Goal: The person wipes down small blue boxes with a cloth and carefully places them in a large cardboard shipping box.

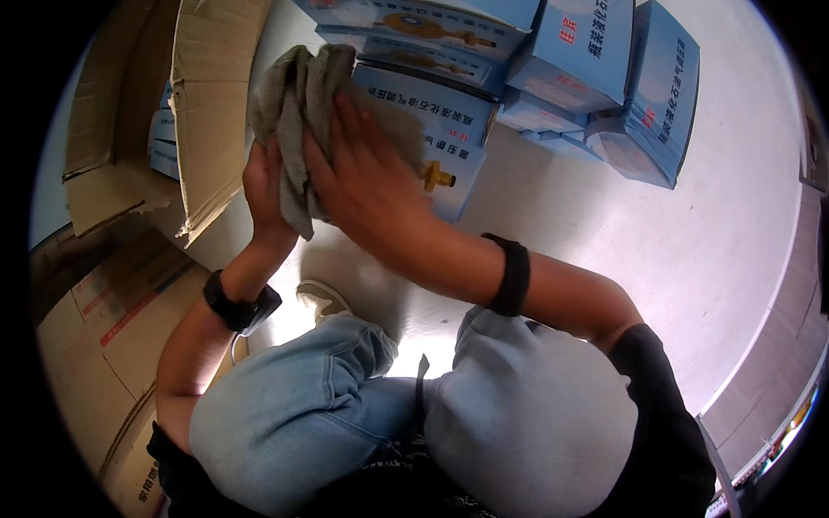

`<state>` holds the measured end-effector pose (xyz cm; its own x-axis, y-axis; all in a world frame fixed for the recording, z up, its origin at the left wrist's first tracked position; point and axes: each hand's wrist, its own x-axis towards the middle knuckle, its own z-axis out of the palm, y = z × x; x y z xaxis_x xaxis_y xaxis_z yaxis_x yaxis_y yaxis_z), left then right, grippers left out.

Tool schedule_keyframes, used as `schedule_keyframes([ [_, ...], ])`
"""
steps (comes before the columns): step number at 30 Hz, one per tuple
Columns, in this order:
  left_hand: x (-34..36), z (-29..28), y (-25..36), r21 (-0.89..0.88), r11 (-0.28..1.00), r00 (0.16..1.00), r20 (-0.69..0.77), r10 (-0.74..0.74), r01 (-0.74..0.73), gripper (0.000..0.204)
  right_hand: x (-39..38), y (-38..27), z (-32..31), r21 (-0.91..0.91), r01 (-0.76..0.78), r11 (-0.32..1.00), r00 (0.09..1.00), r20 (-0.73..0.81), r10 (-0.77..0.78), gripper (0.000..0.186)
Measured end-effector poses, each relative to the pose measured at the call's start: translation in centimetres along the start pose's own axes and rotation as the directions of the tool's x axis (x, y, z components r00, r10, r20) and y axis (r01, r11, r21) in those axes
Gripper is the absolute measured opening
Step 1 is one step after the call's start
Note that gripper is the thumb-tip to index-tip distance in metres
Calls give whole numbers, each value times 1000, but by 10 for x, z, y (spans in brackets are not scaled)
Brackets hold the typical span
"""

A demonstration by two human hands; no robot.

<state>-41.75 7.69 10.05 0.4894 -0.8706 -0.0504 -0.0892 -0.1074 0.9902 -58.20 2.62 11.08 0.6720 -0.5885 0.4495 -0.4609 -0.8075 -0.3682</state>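
Two grips of ours meet at one rumpled grey-brown cloth (298, 112). Our left grip (266, 192) presses its left side with most fingers hidden, so we cannot tell how far they close; our right grip (373, 177) lies nearly flat on the other side, fingers straight and close together. The cloth hangs in soft folds by the left end of a blue box (458, 177); we cannot tell whether they touch. Near our left grip, the ragged edge of an open cardboard carton (211, 112) narrows the room. To the right, pale, glossy floor (691, 250) leaves wide room beside more blue boxes (570, 52), smooth and straight-edged, the outermost set at a slant. Our denim-covered knees (527, 406) bound the space below, with one shoe (321, 300) on the floor beyond them.
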Motion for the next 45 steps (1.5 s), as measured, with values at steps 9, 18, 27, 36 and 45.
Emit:
schedule_keyframes([
  [9, 2, 10, 19, 632, 706, 945, 154, 290, -320, 40, -86, 51, -82, 142, -152, 978, 979, 160, 129, 69],
  [18, -56, 91, 33, 238, 352, 412, 698, 586, -905, 33, -108, 61, -51, 230, -450, 863, 886, 237, 399, 87],
  [27, -31, 7, 43, 331, 285, 435, 733, 523, -900, 24, -92, 91, -47, 525, -276, 805, 943, -14, 333, 98],
  [36, 2, 9, 57, 273, 913, 947, 194, 256, -302, 48, -88, 69, -67, 750, -545, 376, 760, 252, 599, 95],
  [45, -13, 45, 71, 577, 391, 696, 626, 351, -716, 56, -103, 55, -65, 479, -495, 725, 859, 144, 492, 91],
])
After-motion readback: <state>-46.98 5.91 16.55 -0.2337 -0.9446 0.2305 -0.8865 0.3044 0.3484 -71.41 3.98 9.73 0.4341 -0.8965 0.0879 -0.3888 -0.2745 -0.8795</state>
